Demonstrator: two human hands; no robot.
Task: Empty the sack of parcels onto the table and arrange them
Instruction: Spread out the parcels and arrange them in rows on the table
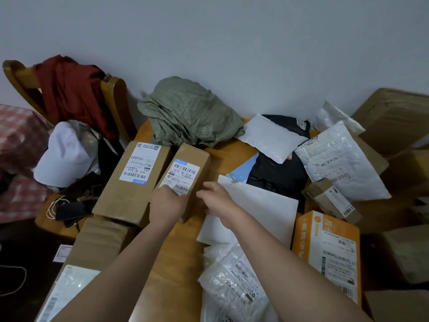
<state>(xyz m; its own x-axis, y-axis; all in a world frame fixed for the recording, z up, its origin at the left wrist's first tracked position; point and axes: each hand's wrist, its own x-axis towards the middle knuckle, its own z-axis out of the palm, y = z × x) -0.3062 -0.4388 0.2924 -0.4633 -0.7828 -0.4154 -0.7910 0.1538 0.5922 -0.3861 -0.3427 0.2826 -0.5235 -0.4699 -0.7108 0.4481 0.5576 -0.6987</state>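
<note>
Right now my left hand (167, 203) rests on the near end of the narrow box (185, 175), fingers lying over its label, though I cannot tell whether they curl round the edge or just press flat. That box lies lengthwise on the desk (222, 159), just beside a wider box (134, 180) to its left, the two nearly parallel. My right hand (217, 199) hovers just right of the narrow box, fingers loosely spread and holding nothing, above a flat white mailer (262, 214). Both box labels carry barcodes; the narrow one reads "501E" and "A218", and the wider one shows the same codes upside down with a blue strip at its near edge. The green sack (190, 110) sits crumpled and slack at the far edge of the desk, against the wall, behind both boxes. Right of my hands the parcels are heaped loosely: a white padded pouch (271, 140) over a black bag (278, 173), a bubble mailer (341, 163), a small brown box (329, 198), and an orange box (325, 252) printed "SHIAN" with the number 776280975560852 on its label. Nearest me a clear wrapped packet (234, 282) shows "502-662-12-B15". Another long carton (92, 254) lies at the desk's left edge, near my left forearm.
</note>
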